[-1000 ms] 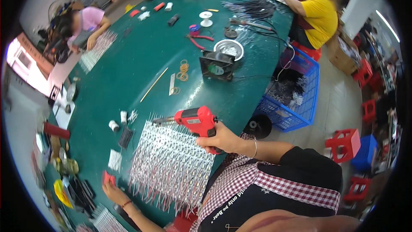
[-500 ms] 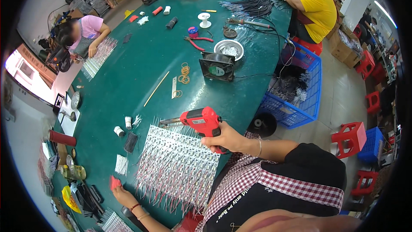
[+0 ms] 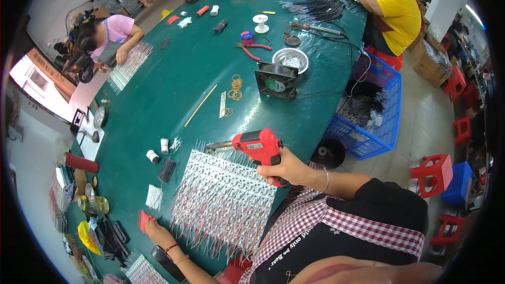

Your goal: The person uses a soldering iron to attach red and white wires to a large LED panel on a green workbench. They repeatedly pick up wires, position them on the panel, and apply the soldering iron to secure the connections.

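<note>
In my right hand (image 3: 286,168) is a pistol-shaped red and black power tool (image 3: 260,146) with a long metal nozzle. My fingers wrap round its handle, and the nozzle points left across the far edge of a panel of small white circuit boards (image 3: 221,194). Rows of thin red and white wires stick out of the panel. To the panel's left, my left hand (image 3: 157,231) has its fingers closed at a small pile of thin red tube pieces (image 3: 142,221), covering part of it. A bundle of white tube pieces (image 3: 154,197) and a dark bundle (image 3: 167,170) lie beyond.
A black fan (image 3: 276,80), a white bowl (image 3: 291,60), red pliers (image 3: 254,51), rubber bands (image 3: 235,90) and a thin stick (image 3: 201,105) lie farther on the green table. A blue crate (image 3: 368,115) stands at right. Two co-workers sit at the table's far sides.
My left hand has moved onto the red pile, covering more of it. The whole view has shifted slightly to the right. My right hand keeps the tool over the panel's far edge.
</note>
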Motion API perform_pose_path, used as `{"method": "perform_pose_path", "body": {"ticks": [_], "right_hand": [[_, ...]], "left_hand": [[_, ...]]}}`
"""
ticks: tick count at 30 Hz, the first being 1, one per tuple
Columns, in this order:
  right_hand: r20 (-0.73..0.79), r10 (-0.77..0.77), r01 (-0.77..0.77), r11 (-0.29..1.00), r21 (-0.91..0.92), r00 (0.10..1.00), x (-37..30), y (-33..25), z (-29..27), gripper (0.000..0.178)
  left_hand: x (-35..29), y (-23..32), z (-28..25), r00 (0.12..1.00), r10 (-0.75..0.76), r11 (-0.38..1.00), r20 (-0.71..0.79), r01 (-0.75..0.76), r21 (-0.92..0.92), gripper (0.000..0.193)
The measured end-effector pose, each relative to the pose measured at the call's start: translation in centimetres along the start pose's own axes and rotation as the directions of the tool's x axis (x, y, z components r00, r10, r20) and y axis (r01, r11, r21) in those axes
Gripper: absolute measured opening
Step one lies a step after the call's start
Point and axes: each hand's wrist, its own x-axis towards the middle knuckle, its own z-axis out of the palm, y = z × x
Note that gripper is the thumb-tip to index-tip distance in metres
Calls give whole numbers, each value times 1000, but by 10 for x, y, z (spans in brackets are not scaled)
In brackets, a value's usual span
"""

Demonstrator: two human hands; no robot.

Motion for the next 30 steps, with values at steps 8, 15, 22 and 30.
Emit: {"method": "perform_pose_path", "body": {"ticks": [8,15,22,30], "right_hand": [[18,30,-30,999,-18,999,2,-3,1,21],[24,9,-9,1000,2,1000,6,1,3,22],[30,10,-9,1000,-10,1000,2,-9,9,23],[240,-43,96,972,-212,970,13,-2,47,41]], "left_hand": [[-2,15,-15,996,22,999,-88,-24,-24,13],[-14,23,-8,926,-377,557,-39,192,-808,16],[-10,52,-35,914,-402,466,-63,145,-873,18],[-54,217,-86,884,77,236,461,433,-870,11]]}}
